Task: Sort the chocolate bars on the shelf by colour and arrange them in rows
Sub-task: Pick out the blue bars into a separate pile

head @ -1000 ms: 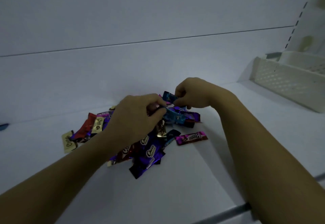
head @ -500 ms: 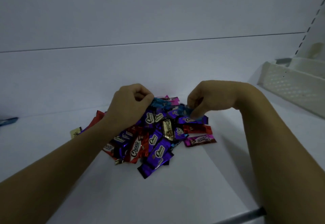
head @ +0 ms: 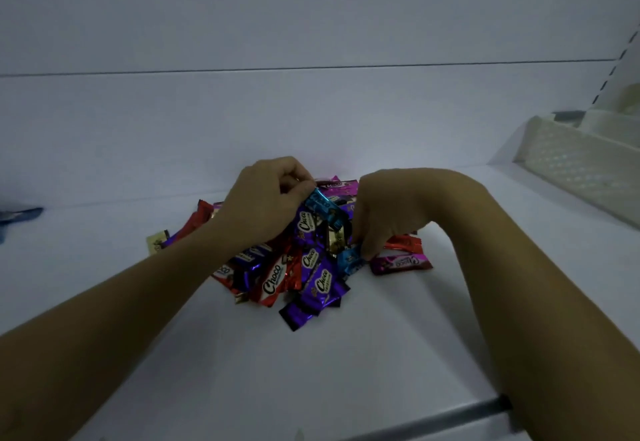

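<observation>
— Two hands in shot; which one has what?

— From my screen, the left hand [head: 266, 205] sits at the pile's 12 o'clock with its fingers curled. It pinches one end of the upper blue bar [head: 323, 203], which slants down toward 4 o'clock across the purple wrappers.

— And the other?

— I see the right hand [head: 388, 215] arched over the 3 o'clock side, fingers bent downward. Its tips close on the lower blue bar [head: 351, 260] at the pile's 4 o'clock edge. I think that is a thumb-and-forefinger pinch, but the knuckles hide the thumb from me.

— Where are the bars themselves?

— Nearly all lie in one mixed pile [head: 304, 267] mid-way back on the white shelf [head: 346, 371], with purple, red, blue and gold overlapping. I read no rows yet. One purple bar [head: 311, 298] juts out at 6 o'clock. One magenta bar [head: 401, 262] lies flat at 3 o'clock, just beside the right fingertips. One cream bar [head: 157, 241] pokes out at 9 o'clock, half under a red one.

— Anything else on that shelf?

— I have a white perforated basket [head: 581, 177] at 2 o'clock, well apart from the pile.
</observation>
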`<state>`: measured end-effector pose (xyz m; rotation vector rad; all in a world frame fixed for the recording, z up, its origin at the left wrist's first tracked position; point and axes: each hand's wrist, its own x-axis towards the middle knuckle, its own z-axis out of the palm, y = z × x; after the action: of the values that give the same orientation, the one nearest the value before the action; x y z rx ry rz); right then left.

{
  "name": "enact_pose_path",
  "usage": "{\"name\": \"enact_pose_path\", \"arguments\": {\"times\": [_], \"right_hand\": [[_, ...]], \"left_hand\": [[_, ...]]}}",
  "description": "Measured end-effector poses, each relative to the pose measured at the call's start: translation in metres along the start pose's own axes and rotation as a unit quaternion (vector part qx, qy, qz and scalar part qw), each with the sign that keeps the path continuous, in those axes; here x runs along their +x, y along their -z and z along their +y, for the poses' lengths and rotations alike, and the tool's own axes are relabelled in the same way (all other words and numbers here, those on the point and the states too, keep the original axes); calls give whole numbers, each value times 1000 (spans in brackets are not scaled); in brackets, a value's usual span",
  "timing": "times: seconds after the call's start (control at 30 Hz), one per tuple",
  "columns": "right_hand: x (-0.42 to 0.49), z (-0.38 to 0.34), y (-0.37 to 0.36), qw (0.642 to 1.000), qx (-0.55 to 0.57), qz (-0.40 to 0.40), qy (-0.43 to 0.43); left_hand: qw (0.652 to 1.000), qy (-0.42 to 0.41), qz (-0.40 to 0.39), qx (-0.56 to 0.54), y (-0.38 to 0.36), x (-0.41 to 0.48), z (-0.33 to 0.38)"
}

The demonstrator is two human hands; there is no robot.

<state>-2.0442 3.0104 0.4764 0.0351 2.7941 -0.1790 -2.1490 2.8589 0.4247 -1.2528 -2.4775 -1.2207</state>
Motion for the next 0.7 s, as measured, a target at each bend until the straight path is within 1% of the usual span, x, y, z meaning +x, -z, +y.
{"name": "enact_pose_path", "arguments": {"times": [0.1, 0.2, 0.27, 0.33, 0.43, 0.57, 0.7], "right_hand": [[3, -4, -3, 1000, -20, -24, 5], [3, -10, -1, 998, -52, -25, 2], [6, -15, -1, 994, -99, -40, 3], [9, -17, -3, 992, -109, -57, 1], [5, -5, -6, 998, -41, -49, 5], [-7, 14, -5, 999, 34, -8, 13], [-15, 33, -8, 989, 149, 4, 24]], "left_hand": [[1000, 6, -5, -6, -2, -1, -5], [1000, 5, -13, 7, -3, 3, -8], [1000, -8, -14, 10, -1, 5, -9], [999, -23, -21, 16, -1, 4, -10], [999, -27, -26, 7, -2, 3, -12], [999, -15, 7, -50, 0, 7, -12], [997, -7, 22, -68, 2, 7, -12]]}}
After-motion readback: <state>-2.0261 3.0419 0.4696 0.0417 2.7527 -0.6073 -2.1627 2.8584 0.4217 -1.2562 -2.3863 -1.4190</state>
